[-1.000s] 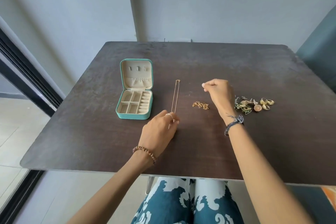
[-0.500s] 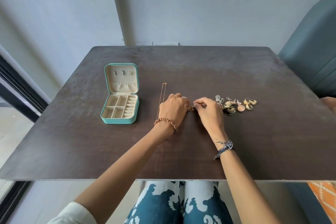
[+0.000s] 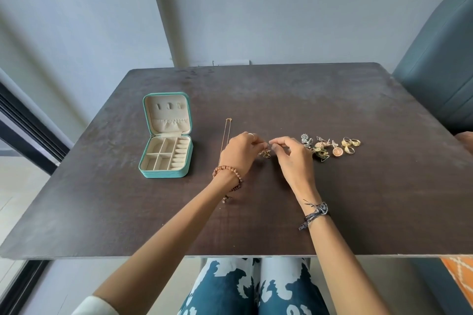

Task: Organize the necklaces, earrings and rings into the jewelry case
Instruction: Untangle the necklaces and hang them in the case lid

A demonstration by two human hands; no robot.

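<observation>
A teal jewelry case (image 3: 165, 158) lies open at the left of the dark table (image 3: 358, 199), its cream compartments showing nothing inside. A thin gold necklace (image 3: 225, 133) lies stretched out straight to the case's right. A bunched gold chain (image 3: 265, 153) hangs between my hands. My left hand (image 3: 239, 152) and my right hand (image 3: 289, 153) both pinch this chain with their fingertips, lifting part of it just above the table. To the right lies a heap of earrings (image 3: 320, 147) and several gold rings (image 3: 351, 144).
A dark blue-grey padded chair (image 3: 440, 77) stands at the table's right side. A grey wall runs close behind the table's far edge. At the left, a dark window frame (image 3: 28, 130) meets the floor.
My left hand left the straight necklace and moved right to the bunched chain. My right hand came down onto the same chain, and both now pinch it and raise it slightly.
</observation>
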